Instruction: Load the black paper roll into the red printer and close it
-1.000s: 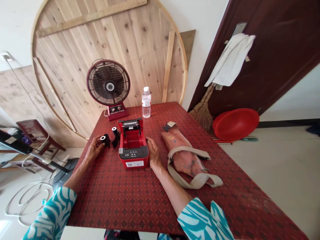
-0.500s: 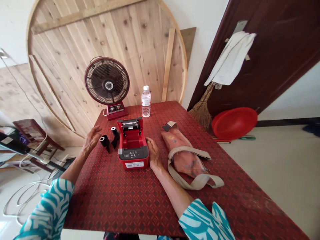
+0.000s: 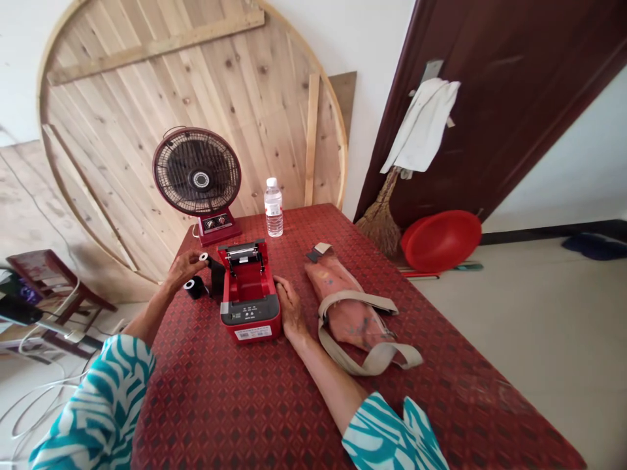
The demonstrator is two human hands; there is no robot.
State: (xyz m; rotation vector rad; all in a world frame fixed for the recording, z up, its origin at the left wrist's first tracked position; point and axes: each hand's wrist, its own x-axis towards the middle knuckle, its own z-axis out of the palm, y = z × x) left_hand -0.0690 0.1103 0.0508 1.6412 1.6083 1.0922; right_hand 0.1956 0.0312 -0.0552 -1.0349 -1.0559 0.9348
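Observation:
A small red-and-black thermal printer (image 3: 249, 307) stands on the table with its lid raised and its red inner bay bare. My right hand (image 3: 290, 307) holds the printer's right side, its fingers curled against the casing. Left of the printer, my left hand (image 3: 185, 269) pinches a black roll with a white core (image 3: 204, 258), whose loose black strip hangs down beside the printer. Just in front of that hand a second black roll (image 3: 194, 287) lies on the cloth, also with a white core.
On the red patterned table (image 3: 235, 405) a fan (image 3: 198, 173) and a water bottle (image 3: 273, 207) stand at the back. An orange-brown bag (image 3: 343, 300) with a beige strap lies right of my right hand. A broom (image 3: 381, 222) and red basin (image 3: 443, 240) are beyond the right edge.
My left hand has moved right and closed on the farther black roll, lifting or tilting it. My right hand stays at the printer's side. The view has shifted slightly.

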